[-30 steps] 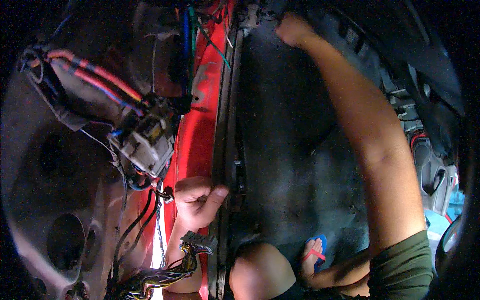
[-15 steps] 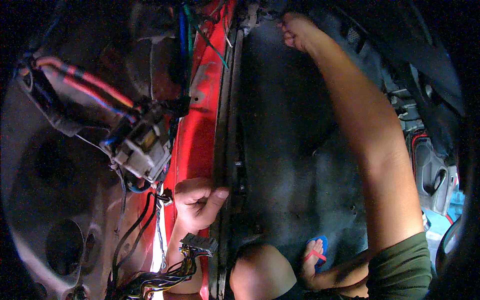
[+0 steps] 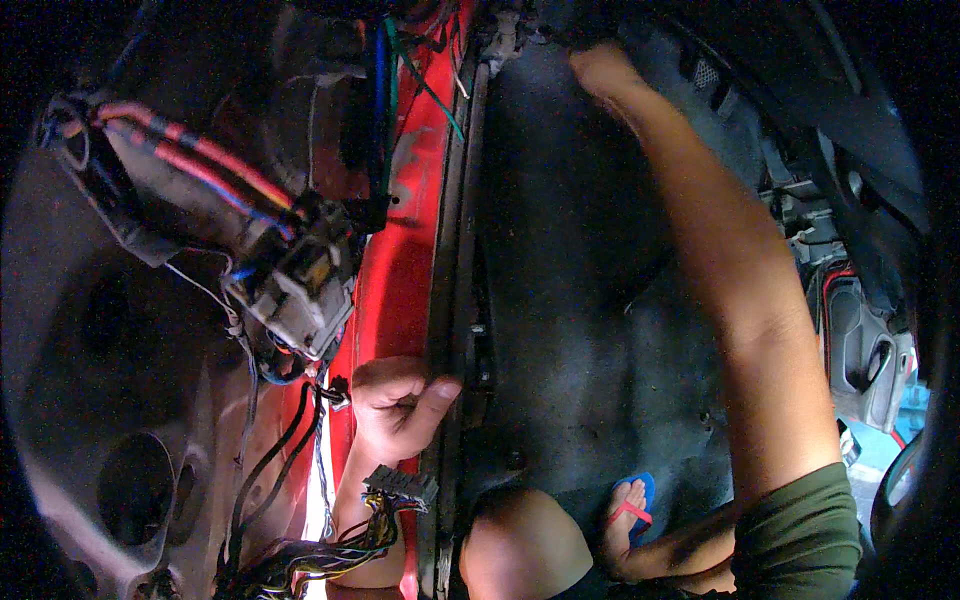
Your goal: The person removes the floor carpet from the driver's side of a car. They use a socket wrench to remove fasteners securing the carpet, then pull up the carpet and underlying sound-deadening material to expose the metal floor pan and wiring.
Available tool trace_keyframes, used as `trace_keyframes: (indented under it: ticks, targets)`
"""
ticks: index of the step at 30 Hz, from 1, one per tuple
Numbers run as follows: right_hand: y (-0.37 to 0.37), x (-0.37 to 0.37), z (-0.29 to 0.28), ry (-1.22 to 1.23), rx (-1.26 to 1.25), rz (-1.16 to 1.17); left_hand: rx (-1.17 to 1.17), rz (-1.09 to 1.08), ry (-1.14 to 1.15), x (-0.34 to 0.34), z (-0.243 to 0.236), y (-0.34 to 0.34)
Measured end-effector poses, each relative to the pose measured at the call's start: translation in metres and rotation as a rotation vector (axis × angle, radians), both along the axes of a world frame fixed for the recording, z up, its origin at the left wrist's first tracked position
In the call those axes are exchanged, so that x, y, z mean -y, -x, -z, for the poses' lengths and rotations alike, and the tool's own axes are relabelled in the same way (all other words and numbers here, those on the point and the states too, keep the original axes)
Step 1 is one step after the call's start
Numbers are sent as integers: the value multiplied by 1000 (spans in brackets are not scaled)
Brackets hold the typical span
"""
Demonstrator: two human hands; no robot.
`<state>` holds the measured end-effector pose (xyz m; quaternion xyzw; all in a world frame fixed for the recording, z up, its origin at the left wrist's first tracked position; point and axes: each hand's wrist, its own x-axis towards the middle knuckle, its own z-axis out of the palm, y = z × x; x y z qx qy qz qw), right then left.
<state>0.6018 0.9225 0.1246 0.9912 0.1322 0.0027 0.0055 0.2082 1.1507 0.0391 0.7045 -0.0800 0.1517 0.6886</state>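
Sill point(image 3: 400, 270) underlies left grip point(image 3: 398, 408); right grip point(image 3: 606, 76) perhaps touches mat point(image 3: 570, 250).

The right hand's point(image 3: 603, 72) fingertips sink into shadow; it may be touching something, but I cannot tell. The left hand's point(image 3: 400, 410) curled fingertips are tucked from sight. The wire bundle point(image 3: 345, 548) covers part of the left forearm point(image 3: 385, 578); the lower edge cuts off the green sleeve point(image 3: 800, 530).

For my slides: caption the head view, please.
Left hand curled at a red metal sill near a grey wiring connector, right hand outstretched over dark floor covering.
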Motion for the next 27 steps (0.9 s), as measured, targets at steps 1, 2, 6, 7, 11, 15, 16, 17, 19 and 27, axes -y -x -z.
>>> trace_keyframes:
  ticks: [1,2,6,7,11,15,16,17,19,27]
  targets:
    - [0,1,-4,252,45,-100,-4,-5,17,1,-2,-1]
    - [8,-3,-8,293,88,-120,-9,-13,35,3,-5,-2]
    - [31,-19,-13,331,194,-156,-7,-26,30,0,-4,0]
    - [31,-19,-11,314,204,-150,-12,-28,29,0,-2,1]
    - [22,10,16,123,85,1,-12,-5,32,5,-2,-1]
    - [38,10,33,-120,-228,-54,-33,-57,-19,-3,-2,4]
    - [38,11,31,-172,-296,-15,-27,-55,-37,-3,-2,5]
    - [37,14,27,-219,-359,28,-18,-51,-49,-4,-2,5]
    - [1,43,53,-414,-315,184,5,-18,-26,2,-2,-2]
    - [-78,12,122,-959,125,277,16,-16,34,-2,7,0]
